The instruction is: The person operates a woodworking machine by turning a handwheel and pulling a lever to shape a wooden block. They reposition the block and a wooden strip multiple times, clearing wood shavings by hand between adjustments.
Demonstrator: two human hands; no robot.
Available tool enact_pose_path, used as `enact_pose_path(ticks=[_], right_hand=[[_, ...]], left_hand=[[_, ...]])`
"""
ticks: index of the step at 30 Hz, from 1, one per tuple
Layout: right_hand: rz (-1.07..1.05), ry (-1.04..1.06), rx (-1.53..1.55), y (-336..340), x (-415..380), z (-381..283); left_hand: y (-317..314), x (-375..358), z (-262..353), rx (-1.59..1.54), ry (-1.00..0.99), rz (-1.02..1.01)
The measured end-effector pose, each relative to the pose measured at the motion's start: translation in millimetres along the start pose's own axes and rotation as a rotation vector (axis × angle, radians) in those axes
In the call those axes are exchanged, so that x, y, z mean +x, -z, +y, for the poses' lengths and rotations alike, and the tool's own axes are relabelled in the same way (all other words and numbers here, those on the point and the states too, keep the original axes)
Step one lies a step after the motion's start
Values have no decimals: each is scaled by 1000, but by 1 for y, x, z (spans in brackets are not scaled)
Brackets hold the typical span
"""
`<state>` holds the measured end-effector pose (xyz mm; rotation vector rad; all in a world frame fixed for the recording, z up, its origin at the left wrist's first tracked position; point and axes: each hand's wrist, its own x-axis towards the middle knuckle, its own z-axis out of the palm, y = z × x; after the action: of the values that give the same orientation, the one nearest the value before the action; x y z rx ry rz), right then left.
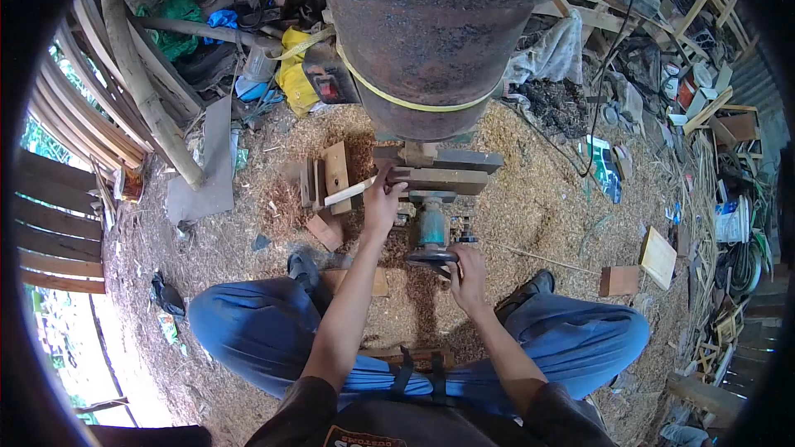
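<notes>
I sit with blue-trousered legs apart on a sawdust floor. My left hand (382, 203) grips a thin pale wooden strip (348, 192) and holds it against a stack of dark wooden boards (439, 170) fixed under a big rusty cylinder (431, 33). My right hand (469, 275) closes on the dark round base of a teal power tool (431, 232) that stands between my knees, just below the boards.
Small wood blocks (327, 175) stand left of the boards; other offcuts (658, 255) lie to the right. A black cable (600, 99) runs across the sawdust. Bamboo poles (141, 74) and slats lean at left; timber scrap and clutter fill the right side.
</notes>
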<state>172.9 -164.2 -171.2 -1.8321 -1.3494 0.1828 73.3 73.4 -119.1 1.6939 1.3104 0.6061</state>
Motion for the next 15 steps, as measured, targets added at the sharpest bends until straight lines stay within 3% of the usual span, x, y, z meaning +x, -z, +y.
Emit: enact_pose_path(ticks=[2, 3, 4, 5, 7, 8, 9, 12, 15], right_hand=[[60, 50, -25, 19, 18, -36], [118, 103, -52, 30, 33, -57], [37, 192, -59, 35, 45, -71], [28, 189, -63, 31, 45, -70], [-316, 245, -134, 18, 46, -59], [-331, 173, -142, 19, 39, -51], [-323, 174, -145, 20, 34, -46], [-14, 79, -13, 13, 11, -24], [16, -64, 55, 15, -3, -6]], left_hand=[[-4, 4, -10, 28, 9, -33], [-13, 10, -30, -32, -116, 23], [-19, 11, -43, -93, -234, 79], [-19, 6, -44, -98, -224, 77], [-17, 9, -41, -54, -222, 58], [-20, 10, -44, -65, -306, 124], [-18, 12, -40, -67, -314, 122], [-13, -2, -41, -7, -273, 94], [-18, 11, -37, -17, -282, 114]])
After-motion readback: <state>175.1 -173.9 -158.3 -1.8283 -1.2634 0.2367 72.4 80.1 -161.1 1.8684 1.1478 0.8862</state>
